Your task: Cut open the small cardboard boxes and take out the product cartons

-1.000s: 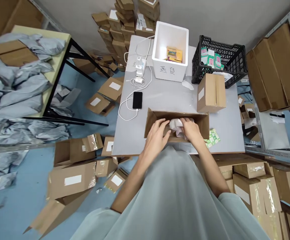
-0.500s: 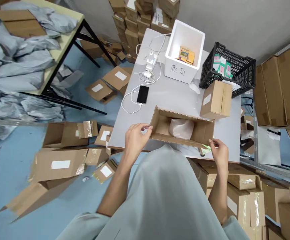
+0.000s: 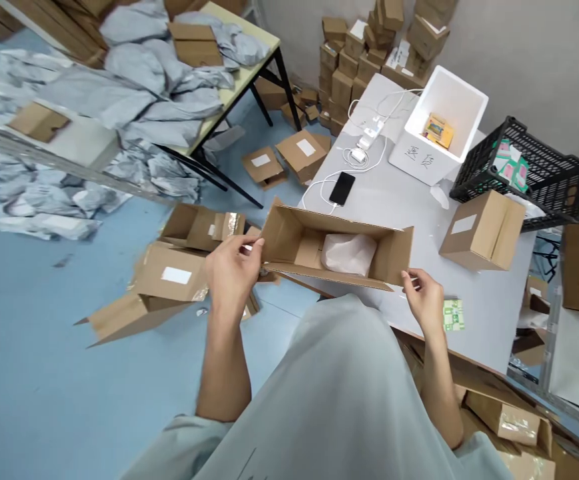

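Observation:
Between my two hands is an open, long cardboard box [image 3: 289, 230], its top facing up at me. A white wrapped bundle [image 3: 348, 255] lies inside it, and what it wraps cannot be seen. My left hand [image 3: 233, 270] pinches the box's left end, thumb on the rim. At the opposite end, my right hand [image 3: 423, 297] grips the lower right corner with closed fingers. The box overlaps the front left edge of the grey table [image 3: 394, 197]. A green and white patterned packet [image 3: 453, 315] lies on the table beside my right wrist.
A closed carton [image 3: 484, 230], a black crate [image 3: 524, 177], a white foam box [image 3: 439, 120] and a phone [image 3: 342, 189] on a cable stand on the table. Opened cartons [image 3: 169, 273] litter the floor at left. Grey bags [image 3: 154, 100] cover another table.
My view and both hands have turned left, carrying the box toward the table's left edge. The green packet now shows fully on the table.

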Demonstrator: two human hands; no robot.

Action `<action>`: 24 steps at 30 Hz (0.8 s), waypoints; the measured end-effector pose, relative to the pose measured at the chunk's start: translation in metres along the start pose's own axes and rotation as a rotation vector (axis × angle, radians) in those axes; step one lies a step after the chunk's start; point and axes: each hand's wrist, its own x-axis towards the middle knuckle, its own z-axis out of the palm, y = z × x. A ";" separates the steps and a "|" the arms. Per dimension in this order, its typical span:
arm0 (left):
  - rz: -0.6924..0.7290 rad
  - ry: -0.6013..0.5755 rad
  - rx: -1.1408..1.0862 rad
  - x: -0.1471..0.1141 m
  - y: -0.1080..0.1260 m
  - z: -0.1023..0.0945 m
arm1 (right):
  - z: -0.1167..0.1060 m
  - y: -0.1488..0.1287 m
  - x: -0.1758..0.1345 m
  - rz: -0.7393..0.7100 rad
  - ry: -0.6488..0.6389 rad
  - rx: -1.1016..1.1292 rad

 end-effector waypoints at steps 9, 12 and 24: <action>-0.174 0.039 0.077 0.003 -0.054 -0.026 | 0.053 -0.045 0.008 -0.121 -0.172 0.035; -0.008 0.171 0.045 -0.006 -0.022 -0.025 | 0.037 -0.035 0.005 -0.051 -0.130 0.104; 0.671 -0.308 -0.360 -0.073 0.189 0.076 | -0.070 0.166 -0.055 0.491 0.332 0.051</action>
